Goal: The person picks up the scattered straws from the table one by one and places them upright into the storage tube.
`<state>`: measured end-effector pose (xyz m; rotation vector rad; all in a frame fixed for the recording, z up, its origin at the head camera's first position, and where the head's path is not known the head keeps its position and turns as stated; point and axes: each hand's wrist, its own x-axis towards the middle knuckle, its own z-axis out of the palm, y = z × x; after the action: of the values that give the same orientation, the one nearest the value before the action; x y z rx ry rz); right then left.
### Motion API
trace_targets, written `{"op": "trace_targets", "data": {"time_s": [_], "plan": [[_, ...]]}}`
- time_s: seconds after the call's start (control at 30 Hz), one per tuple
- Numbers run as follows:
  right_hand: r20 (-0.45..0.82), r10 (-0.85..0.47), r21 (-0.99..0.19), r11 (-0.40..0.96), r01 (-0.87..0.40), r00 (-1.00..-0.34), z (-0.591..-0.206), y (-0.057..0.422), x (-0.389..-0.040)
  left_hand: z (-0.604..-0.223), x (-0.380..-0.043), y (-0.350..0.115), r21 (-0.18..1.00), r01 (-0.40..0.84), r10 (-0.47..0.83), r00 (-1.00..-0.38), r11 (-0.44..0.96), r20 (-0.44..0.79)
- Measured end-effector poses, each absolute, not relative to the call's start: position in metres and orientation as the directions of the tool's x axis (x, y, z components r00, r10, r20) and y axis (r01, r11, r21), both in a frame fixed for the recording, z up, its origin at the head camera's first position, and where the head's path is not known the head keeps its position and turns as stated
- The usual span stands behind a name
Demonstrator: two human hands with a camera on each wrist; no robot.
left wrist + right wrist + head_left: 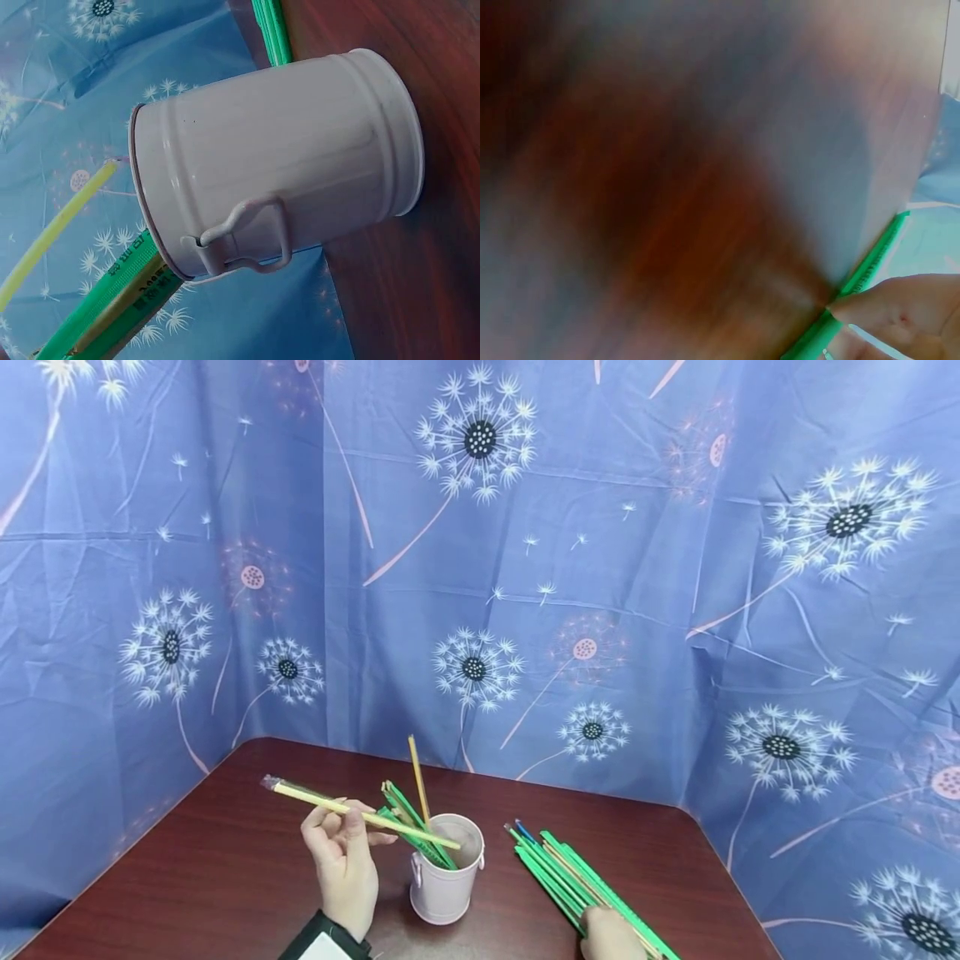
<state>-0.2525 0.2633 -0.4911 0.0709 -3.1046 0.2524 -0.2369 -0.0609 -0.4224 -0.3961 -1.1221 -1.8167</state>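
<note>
My left hand (347, 858) pinches a yellow straw-like stick (322, 802) in a clear wrapper, tilted so its lower right end overlaps the mouth of a small pale metal bucket (442, 893). In the bucket lean several slim green printed packets (405, 810) and one thin orange-yellow stick (417, 777). The bucket's side handle (281, 232) shows in the left wrist view. To the right, my right hand (613, 933) is at the near end of a bundle of slim green packets (558, 881) on the table. Its thumb and finger pinch a green packet (877, 251) in the right wrist view.
The dark red-brown table (225, 860) has rounded far corners. A blue cloth with dandelion prints (600, 527) hangs behind it and on both sides. A blue-tipped stick (523, 829) and a tan one lie among the packets on the right.
</note>
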Motion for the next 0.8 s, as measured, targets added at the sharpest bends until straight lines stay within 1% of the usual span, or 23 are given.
{"op": "trace_targets", "data": {"time_s": [0.07,0.17,0.27,0.4,0.5,0.6,0.7,0.8], "plan": [[0.038,-0.04,-0.163,0.986,-0.046,-0.998,-0.491,0.263,-0.252,-0.423,-0.237,-0.061,0.548,0.829,-0.528,-0.517,-0.112,0.674],[0.049,-0.027,-0.172,0.984,-0.035,-0.998,-0.491,0.262,-0.251,-0.426,-0.238,-0.061,0.613,0.79,-0.493,-0.532,0.006,0.689],[0.046,-0.017,-0.166,0.986,-0.025,-0.999,-0.49,0.261,-0.25,-0.429,-0.237,-0.06,0.681,0.72,-0.46,-0.562,0.137,0.687],[0.026,-0.006,-0.16,0.987,-0.01,-1.0,-0.488,0.26,-0.251,-0.435,-0.238,-0.06,0.742,0.621,-0.45,-0.604,0.252,0.658],[0.033,-0.007,-0.163,0.987,-0.012,-0.999,-0.489,0.26,-0.25,-0.439,-0.24,-0.061,0.759,0.536,-0.456,-0.607,0.369,0.65],[0.05,-0.007,-0.171,0.985,-0.015,-0.999,-0.49,0.259,-0.249,-0.443,-0.241,-0.061,0.745,0.472,-0.447,-0.6,0.472,0.664],[0.077,-0.014,-0.169,0.985,-0.026,-0.997,-0.492,0.262,-0.249,-0.446,-0.242,-0.061,0.735,0.444,-0.422,-0.615,0.512,0.666],[0.087,-0.021,-0.168,0.985,-0.035,-0.996,-0.493,0.263,-0.248,-0.447,-0.243,-0.06,0.74,0.41,-0.403,-0.645,0.534,0.649]]}}
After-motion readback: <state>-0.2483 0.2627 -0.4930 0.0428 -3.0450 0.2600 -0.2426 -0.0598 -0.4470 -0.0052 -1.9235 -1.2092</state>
